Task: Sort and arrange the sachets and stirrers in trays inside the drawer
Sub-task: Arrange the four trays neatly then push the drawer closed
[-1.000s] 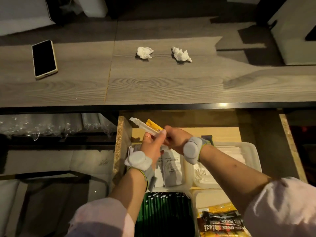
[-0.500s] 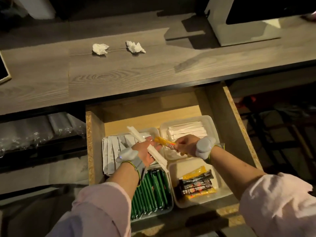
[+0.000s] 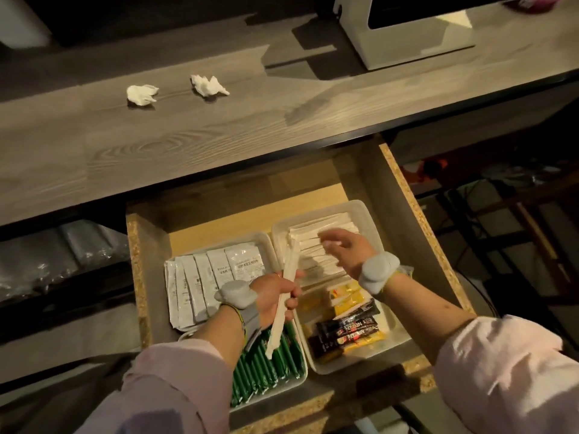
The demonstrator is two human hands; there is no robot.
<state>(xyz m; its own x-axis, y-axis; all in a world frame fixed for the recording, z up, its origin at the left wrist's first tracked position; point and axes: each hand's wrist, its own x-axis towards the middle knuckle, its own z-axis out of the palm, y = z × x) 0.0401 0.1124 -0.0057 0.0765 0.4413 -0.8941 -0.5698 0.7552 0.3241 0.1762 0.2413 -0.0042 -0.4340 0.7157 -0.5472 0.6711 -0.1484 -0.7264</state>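
An open wooden drawer (image 3: pixel 404 195) holds white trays. My left hand (image 3: pixel 277 296) grips a long paper-wrapped stirrer (image 3: pixel 283 296), held steeply over the tray of green sachets (image 3: pixel 269 364). My right hand (image 3: pixel 344 250) hovers with fingers spread and nothing in it over the back right tray (image 3: pixel 360 211) of white wrapped stirrers (image 3: pixel 322 228). A back left tray (image 3: pixel 263 238) holds white sachets (image 3: pixel 216 277) overlapping in a row. The front right tray (image 3: pixel 398 333) holds yellow sachets (image 3: pixel 347 297) and black coffee sachets (image 3: pixel 347 327).
A grey wood counter (image 3: pixel 219 136) runs above the drawer, with two crumpled tissues (image 3: pixel 141 94) (image 3: pixel 208 85) on it and a white appliance (image 3: pixel 404 29) at the back right. Left of the drawer is a shelf with clear plastic items (image 3: pixel 47 261).
My right hand no longer holds the yellow sachet and has moved back over the stirrer tray. My left hand has swung its stirrer more upright. The view has shifted right.
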